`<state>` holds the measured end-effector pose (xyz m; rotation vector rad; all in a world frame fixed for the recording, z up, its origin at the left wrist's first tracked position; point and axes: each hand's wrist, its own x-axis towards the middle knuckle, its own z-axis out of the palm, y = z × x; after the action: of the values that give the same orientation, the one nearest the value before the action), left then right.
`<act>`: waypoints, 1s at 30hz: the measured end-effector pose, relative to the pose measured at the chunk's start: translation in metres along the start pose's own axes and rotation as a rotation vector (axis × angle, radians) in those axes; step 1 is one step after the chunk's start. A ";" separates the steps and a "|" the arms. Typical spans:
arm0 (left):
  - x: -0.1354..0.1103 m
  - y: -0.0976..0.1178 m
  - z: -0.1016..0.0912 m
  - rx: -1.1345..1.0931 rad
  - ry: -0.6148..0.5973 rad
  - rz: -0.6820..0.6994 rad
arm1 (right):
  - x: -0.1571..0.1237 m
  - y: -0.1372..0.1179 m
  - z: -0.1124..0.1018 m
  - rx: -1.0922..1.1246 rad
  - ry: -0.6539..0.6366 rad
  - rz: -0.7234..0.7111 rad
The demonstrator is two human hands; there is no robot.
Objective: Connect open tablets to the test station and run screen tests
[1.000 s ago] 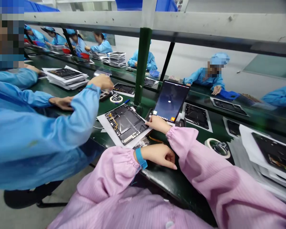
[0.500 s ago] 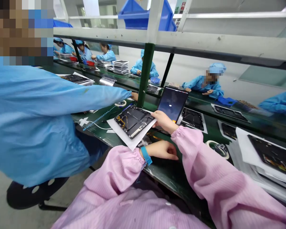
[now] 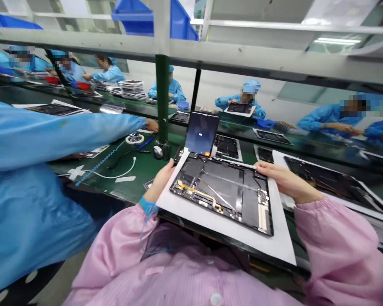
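In front of me an opened tablet housing (image 3: 221, 187), its black batteries and yellow flex cables showing, lies tilted on a white sheet (image 3: 230, 236). My right hand (image 3: 284, 180) grips the housing's far right corner together with the sheet, thumb on top. At the left edge is my left hand (image 3: 161, 182), closed on the housing and sheet, its fingertips partly hidden; a blue wrist strap (image 3: 148, 206) circles that wrist. Just behind the housing stands a tablet with a lit screen (image 3: 201, 134).
Stacked sheets bearing another opened housing (image 3: 332, 182) are at my right. A tape roll (image 3: 134, 139), a mouse (image 3: 159, 151) and a white cable (image 3: 127, 172) lie on the green bench to the left. A co-worker's blue sleeve (image 3: 108, 127) reaches across there. A green post (image 3: 162, 97) rises ahead.
The housing and sheet have come from the left to in front of me, held in my right hand. My left hand has moved from below them to their left edge. The view has turned right.
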<state>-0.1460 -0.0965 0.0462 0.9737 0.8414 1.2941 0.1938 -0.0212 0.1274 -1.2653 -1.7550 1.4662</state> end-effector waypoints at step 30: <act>0.074 0.064 -0.004 1.350 0.257 0.182 | -0.134 0.006 0.058 -0.735 0.374 -0.654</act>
<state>-0.1660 -0.0214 0.1057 1.9591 1.9508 0.8943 0.2042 -0.1671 0.1283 -1.0121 -2.2047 0.1978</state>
